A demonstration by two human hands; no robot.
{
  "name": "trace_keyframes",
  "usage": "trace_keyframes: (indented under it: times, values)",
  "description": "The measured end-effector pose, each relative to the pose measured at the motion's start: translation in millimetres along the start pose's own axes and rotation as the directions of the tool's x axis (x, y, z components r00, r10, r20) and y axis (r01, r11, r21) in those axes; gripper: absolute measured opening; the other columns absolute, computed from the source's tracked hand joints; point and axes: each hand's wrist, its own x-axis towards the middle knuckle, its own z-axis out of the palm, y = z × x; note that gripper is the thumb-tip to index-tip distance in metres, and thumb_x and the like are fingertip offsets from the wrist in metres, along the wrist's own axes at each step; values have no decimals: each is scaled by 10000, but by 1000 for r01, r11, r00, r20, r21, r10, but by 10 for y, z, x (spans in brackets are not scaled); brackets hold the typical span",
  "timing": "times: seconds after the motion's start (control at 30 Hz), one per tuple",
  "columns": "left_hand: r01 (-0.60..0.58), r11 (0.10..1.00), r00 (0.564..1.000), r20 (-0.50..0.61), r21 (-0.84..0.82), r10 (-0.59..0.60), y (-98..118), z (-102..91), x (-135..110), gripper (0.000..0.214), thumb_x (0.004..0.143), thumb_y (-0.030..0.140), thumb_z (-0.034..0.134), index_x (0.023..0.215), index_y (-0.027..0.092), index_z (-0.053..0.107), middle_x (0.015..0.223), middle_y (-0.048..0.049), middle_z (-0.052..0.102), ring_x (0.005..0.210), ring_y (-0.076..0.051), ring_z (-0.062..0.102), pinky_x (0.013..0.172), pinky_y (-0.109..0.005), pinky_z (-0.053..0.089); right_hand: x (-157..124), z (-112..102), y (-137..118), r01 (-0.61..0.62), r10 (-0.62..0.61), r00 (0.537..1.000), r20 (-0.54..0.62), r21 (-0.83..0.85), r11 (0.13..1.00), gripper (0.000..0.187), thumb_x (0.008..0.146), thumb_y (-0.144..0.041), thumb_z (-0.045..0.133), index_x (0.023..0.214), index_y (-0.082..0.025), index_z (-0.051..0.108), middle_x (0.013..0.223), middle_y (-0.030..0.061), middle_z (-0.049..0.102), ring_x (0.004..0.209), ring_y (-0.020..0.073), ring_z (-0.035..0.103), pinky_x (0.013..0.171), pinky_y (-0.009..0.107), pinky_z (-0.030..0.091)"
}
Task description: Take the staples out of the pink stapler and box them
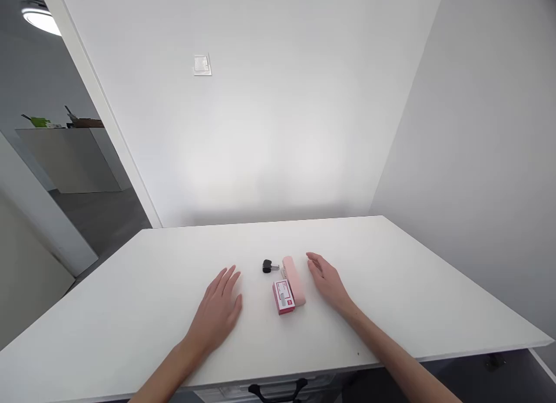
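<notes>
My left hand (219, 306) lies flat on the white table (130, 287), fingers stretched out, holding nothing. My right hand (325, 278) rests on its edge just right of a pale pink stapler (295, 278), fingers extended and apart from it. A small pink and white box (283, 296) lies against the stapler's left side. A small black and silver object (269, 267) sits just behind the box, between my two hands.
The table stands in a corner between a white back wall (278, 131) and a grey right wall (486, 160). A wall switch (202, 65) is high on the back wall. A doorway at left opens onto a counter (69, 154). A black handle (278, 389) shows under the table's near edge.
</notes>
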Motion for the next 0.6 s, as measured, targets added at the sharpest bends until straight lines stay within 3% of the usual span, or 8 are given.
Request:
trace_keyframes:
  times: [0.2,0.33,0.47,0.6]
  values:
    - [-46,987,997,48,-153,53,276,139,612,462,1053,386,383,1493,266,457,1524,-57,538,1430,-257,464,1145,-454,436,36,-7,28,12,-12,1000,9,-2,1000,529,1004,-550,429,1409,-242,572,1507,79,574,1411,265,522,1175,468,437]
    - [-82,971,990,97,-226,106,357,206,896,411,1035,380,416,1411,270,539,1349,-65,665,1297,-264,572,1085,-470,458,54,-16,34,25,-25,1000,4,1,1000,509,1009,-549,424,1391,-251,583,1492,74,588,1408,261,524,1182,475,426]
    - [-69,969,990,102,-239,96,365,216,967,333,1035,407,410,1211,269,657,1185,-51,728,1131,-257,648,1008,-452,489,66,-24,46,29,-29,1000,8,17,999,505,1003,-548,439,1383,-251,590,1489,79,592,1394,269,538,1159,483,447]
    - [69,955,997,51,-287,-57,227,130,838,351,1025,457,415,1189,262,655,1221,-53,709,1119,-259,653,968,-422,512,58,-33,38,24,-24,1000,8,29,999,493,998,-542,448,1374,-262,599,1482,74,598,1391,277,541,1154,490,449]
